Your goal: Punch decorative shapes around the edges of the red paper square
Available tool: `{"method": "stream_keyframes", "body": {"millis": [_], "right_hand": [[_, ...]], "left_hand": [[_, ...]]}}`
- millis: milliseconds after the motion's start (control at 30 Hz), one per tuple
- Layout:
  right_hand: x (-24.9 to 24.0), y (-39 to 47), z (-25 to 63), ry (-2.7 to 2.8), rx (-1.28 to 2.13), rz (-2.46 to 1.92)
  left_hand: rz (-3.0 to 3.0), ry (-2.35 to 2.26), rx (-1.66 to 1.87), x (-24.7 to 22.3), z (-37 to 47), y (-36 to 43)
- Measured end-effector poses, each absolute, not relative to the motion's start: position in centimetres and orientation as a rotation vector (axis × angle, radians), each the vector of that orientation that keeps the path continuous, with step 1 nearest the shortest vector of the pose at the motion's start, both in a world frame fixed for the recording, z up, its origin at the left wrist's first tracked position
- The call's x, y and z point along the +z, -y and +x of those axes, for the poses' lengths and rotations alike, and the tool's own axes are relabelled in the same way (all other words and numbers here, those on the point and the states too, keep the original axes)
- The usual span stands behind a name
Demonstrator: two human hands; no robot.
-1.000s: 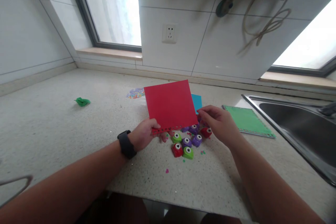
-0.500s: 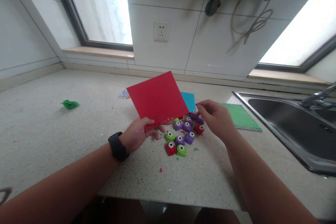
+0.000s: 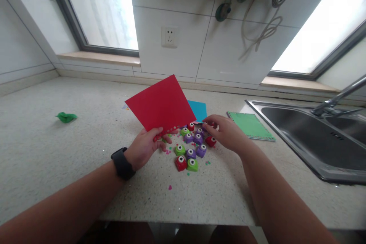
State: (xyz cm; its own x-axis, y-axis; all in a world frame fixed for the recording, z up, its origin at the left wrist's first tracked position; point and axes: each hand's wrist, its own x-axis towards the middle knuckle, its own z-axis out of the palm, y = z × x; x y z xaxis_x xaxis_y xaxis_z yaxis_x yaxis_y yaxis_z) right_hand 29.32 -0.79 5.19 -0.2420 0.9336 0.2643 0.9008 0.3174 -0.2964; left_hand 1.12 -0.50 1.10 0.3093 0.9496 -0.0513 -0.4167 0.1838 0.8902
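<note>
In the head view, the left hand's grip pinches the red sheet by its near corner, at eleven o'clock from the craft punches on the worktop, while at their two o'clock the right hand curls, its hold impossible to tell.

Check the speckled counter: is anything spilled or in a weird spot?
Yes: tiny pink and green cutouts lie scattered around the red, green and purple plastic punches, like spilled confetti. A crumpled bright green scrap, material unclear, sits alone at the left, away from the flat green sheets beside the steel sink.
</note>
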Motion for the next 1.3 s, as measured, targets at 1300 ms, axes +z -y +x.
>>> {"method": "stream_keyframes", "body": {"millis": [1300], "right_hand": [[5.7, 1.2, 27.3, 1.158, 1.115, -0.958]], "left_hand": [[0.981, -0.893, 1.111, 1.1, 1.7, 1.4]]}}
